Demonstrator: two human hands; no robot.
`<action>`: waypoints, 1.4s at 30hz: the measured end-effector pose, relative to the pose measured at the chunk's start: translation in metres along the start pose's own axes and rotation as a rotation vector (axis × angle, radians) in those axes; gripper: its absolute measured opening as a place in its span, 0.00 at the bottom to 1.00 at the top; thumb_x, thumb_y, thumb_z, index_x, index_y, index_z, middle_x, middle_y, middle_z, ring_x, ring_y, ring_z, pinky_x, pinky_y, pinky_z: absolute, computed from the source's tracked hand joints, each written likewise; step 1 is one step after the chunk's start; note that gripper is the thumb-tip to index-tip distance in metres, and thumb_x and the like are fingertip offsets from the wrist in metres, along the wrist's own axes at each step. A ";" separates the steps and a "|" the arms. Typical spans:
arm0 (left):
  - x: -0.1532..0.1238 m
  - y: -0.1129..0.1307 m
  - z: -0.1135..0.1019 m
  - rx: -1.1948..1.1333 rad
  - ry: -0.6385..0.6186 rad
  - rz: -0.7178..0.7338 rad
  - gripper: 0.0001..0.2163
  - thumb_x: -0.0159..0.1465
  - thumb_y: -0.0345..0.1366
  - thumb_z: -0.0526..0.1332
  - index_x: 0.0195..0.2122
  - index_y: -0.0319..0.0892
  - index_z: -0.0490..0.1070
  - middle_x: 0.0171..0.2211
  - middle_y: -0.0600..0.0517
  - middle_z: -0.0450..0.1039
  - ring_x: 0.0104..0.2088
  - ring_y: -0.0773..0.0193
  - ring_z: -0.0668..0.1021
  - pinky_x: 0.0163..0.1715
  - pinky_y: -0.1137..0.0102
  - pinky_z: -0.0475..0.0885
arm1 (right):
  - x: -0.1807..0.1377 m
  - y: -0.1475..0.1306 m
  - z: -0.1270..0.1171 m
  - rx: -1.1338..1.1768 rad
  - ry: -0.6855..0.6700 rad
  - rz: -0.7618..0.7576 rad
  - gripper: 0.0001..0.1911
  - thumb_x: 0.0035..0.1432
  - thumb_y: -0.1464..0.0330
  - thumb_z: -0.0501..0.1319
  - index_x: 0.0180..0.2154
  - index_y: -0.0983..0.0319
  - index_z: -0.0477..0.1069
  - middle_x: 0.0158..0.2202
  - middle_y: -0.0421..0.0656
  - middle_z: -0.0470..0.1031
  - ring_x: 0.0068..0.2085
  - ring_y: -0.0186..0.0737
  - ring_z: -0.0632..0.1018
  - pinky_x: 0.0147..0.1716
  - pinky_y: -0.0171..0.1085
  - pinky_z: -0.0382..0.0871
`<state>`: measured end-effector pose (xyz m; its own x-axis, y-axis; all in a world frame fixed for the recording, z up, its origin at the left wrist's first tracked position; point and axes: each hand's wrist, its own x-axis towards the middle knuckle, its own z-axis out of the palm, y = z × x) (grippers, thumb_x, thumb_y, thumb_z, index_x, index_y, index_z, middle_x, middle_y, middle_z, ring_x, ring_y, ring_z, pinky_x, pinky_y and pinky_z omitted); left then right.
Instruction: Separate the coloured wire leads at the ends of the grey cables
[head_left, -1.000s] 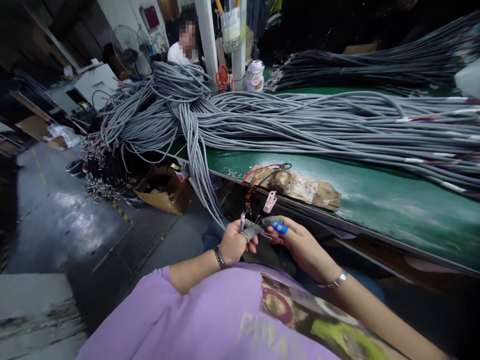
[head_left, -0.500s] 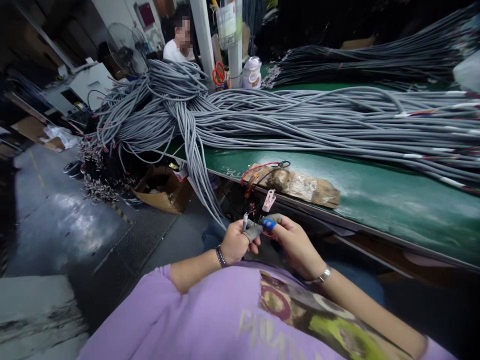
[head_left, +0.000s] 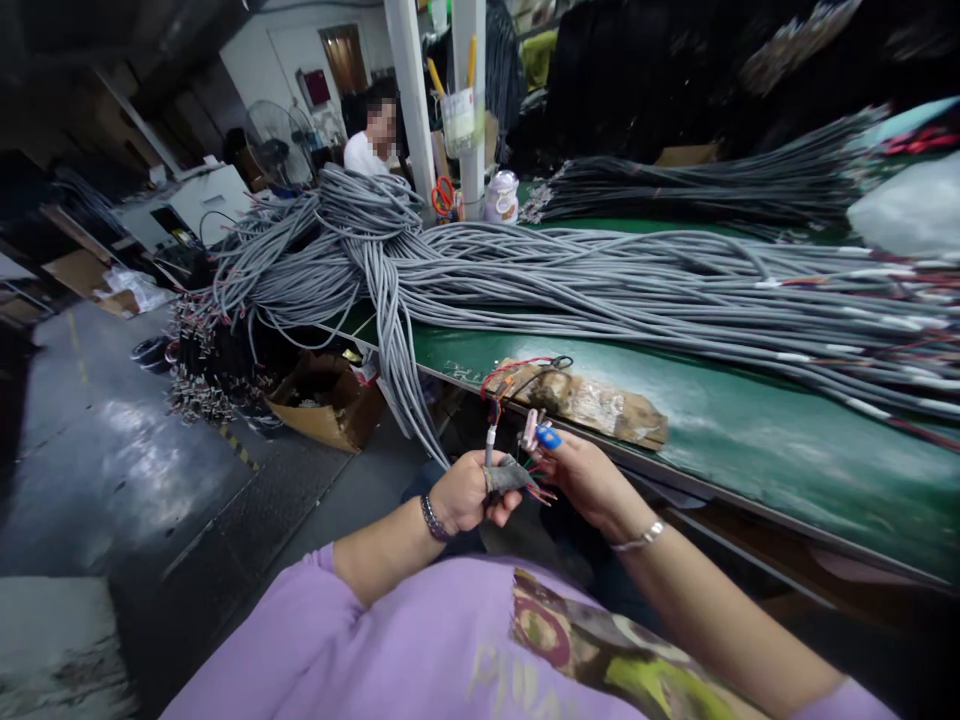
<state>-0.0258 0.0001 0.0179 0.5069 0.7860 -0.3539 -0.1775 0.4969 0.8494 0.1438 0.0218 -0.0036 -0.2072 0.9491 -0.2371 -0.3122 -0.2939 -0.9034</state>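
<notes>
My left hand (head_left: pixel 463 492) is closed round the end of a grey cable (head_left: pixel 489 442), its grey-covered thumb pressed on top. Thin coloured wires (head_left: pixel 534 482) fan out from the cable end between both hands. My right hand (head_left: pixel 581 472), with a blue cot on one fingertip, pinches those wires just right of the left hand. Both hands sit below the front edge of the green table (head_left: pixel 720 425). A small pink connector (head_left: pixel 532 428) hangs just above my right fingers.
A big pile of grey cables (head_left: pixel 600 285) lies along the table and spills off its left end towards the floor. A taped cardboard piece (head_left: pixel 592 400) with red and black wires rests on the table edge. Another person (head_left: pixel 371 145) sits far back. A cardboard box (head_left: pixel 319 400) stands on the floor.
My right hand has lifted slightly and moved closer to the left hand, onto the wires. The view has tilted up a little.
</notes>
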 end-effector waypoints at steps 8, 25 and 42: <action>0.016 0.002 -0.001 -0.015 -0.059 -0.022 0.21 0.44 0.50 0.72 0.27 0.38 0.68 0.14 0.57 0.66 0.10 0.73 0.65 0.09 0.76 0.54 | 0.009 0.005 0.010 0.066 0.021 0.019 0.28 0.48 0.41 0.61 0.28 0.61 0.71 0.23 0.43 0.72 0.23 0.38 0.70 0.21 0.36 0.63; 0.022 -0.008 -0.004 -0.003 -0.026 -0.045 0.21 0.44 0.49 0.71 0.27 0.39 0.67 0.14 0.57 0.66 0.10 0.73 0.64 0.09 0.76 0.51 | 0.013 0.007 0.016 0.292 0.027 0.096 0.27 0.45 0.42 0.64 0.30 0.60 0.72 0.23 0.40 0.69 0.23 0.36 0.69 0.23 0.35 0.65; 0.001 -0.022 0.018 0.075 0.221 0.183 0.22 0.50 0.54 0.67 0.23 0.39 0.64 0.17 0.56 0.67 0.11 0.75 0.66 0.11 0.77 0.53 | 0.003 0.001 0.009 0.293 -0.052 0.124 0.20 0.49 0.50 0.66 0.32 0.60 0.74 0.25 0.39 0.71 0.23 0.34 0.67 0.23 0.34 0.62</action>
<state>-0.0066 -0.0165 0.0059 0.2746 0.9252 -0.2619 -0.1823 0.3175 0.9306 0.1346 0.0233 -0.0026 -0.3051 0.8991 -0.3138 -0.5335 -0.4343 -0.7258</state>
